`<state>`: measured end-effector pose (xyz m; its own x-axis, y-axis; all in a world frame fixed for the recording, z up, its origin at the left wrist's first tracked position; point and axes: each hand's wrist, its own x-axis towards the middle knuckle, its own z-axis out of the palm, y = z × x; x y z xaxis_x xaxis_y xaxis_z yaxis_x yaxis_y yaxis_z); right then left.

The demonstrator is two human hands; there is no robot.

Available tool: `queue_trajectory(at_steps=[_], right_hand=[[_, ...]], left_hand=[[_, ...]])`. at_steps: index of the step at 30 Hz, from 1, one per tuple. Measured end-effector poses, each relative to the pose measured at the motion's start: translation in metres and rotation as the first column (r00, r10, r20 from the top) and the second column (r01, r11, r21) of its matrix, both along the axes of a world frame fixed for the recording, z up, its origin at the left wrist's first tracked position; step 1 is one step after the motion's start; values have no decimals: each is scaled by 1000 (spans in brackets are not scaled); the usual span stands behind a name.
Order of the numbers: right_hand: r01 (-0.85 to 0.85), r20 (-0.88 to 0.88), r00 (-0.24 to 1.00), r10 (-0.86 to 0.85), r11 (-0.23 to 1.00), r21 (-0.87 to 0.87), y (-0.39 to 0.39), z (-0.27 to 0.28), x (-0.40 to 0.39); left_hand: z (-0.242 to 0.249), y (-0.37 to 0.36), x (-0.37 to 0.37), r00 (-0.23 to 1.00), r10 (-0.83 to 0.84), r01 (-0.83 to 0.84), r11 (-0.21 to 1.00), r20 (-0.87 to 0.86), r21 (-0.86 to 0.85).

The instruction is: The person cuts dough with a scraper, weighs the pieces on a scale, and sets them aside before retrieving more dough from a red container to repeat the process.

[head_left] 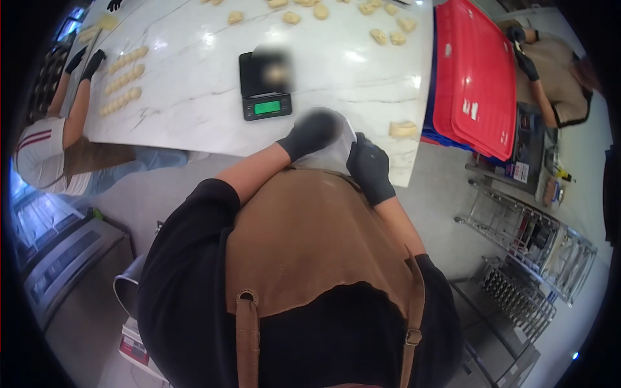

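Both gloved hands, left hand (312, 134) and right hand (370, 168), fingers wrapped around a soft, pliable dough lump (333, 155) at frame centre; probably sticky, best gripped underneath

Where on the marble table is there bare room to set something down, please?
Bare marble table lies between the dough rows and the scale, and between the scale and the red crates. The far edge is crowded with dough pieces.

Bakery: dough pieces (123, 81), scale (265, 87), marble table (194, 97).
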<state>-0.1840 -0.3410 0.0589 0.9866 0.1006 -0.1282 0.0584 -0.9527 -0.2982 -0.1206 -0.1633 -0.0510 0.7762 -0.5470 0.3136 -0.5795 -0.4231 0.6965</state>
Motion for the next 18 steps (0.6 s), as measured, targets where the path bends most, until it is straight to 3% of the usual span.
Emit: queue_trajectory(at_steps=[2,4,6,8,9,10,12,13,14,16,17,18], right_hand=[[-5,-12,1000,5,1000,3,19,-8,23],[-10,23,1000,10,1000,-7,35,-13,51],[-110,132,987,92,985,130,33,-12,68],[-84,99,993,66,977,197,15,-18,64],[-2,66,998,-11,980,198,4,-17,55],[134,-47,991,-126,964,231,-4,-8,47],[188,-42,979,-198,814,549,-22,15,29],[253,-82,964,-254,769,587,-32,14,22],[316,-117,942,-315,715,624,-42,9,20],[228,7,955,-298,747,625,-48,10,10],[191,70,953,-296,761,620,-50,13,7],[223,23,955,-294,771,596,-50,16,3]], left_hand=[[7,5,-7,999,10,-12,999,-33,-46],[10,13,-14,996,-83,83,996,-10,-26],[20,24,-17,991,-111,110,994,-79,-19],[61,49,2,996,25,-45,967,-83,-249],[52,72,17,974,209,-224,953,-91,-204],[62,102,40,931,292,-331,929,-221,-164],[115,130,63,808,541,-563,826,-236,-33],[81,155,87,851,518,-525,845,89,101],[55,159,97,791,566,-609,763,232,217],[65,147,88,720,532,-669,701,445,245],[73,141,85,807,437,-568,758,397,319],[74,134,78,883,334,-449,803,329,391]])
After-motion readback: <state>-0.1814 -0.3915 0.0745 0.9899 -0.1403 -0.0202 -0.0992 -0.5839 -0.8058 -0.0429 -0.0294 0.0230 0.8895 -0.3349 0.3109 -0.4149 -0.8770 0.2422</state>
